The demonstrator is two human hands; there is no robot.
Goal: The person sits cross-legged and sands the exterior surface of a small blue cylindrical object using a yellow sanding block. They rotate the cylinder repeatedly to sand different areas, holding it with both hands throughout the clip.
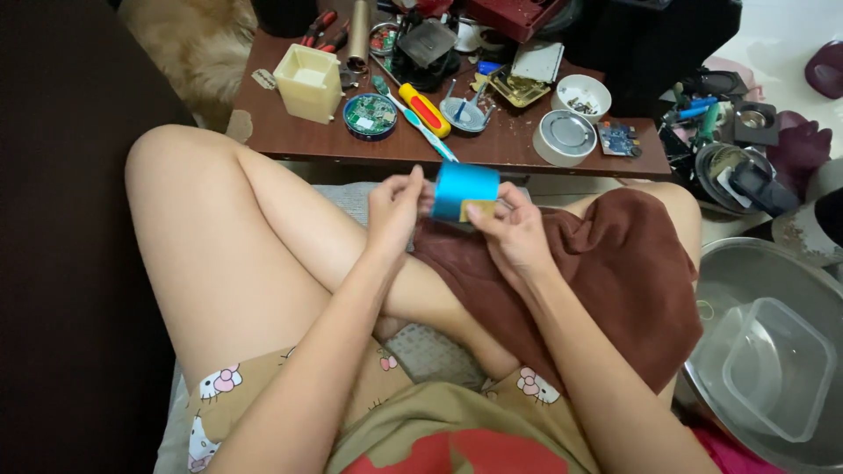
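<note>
head view, seated, legs crossed. both hands raised over the lap, meeting at a blue cylinder with a small tan patch on its near face. left hand: grip pinched on the cylinder's left edge. right hand: grip closed on its lower right, thumb across the tan patch. the cylinder is held in the air, just above a brown towel draped over the right thigh. behind it, a low brown table carries a cream square box, a round green circuit board, a yellow-and-red screwdriver and 2 white round containers. a steel basin with a clear plastic tub sits at right.
</note>
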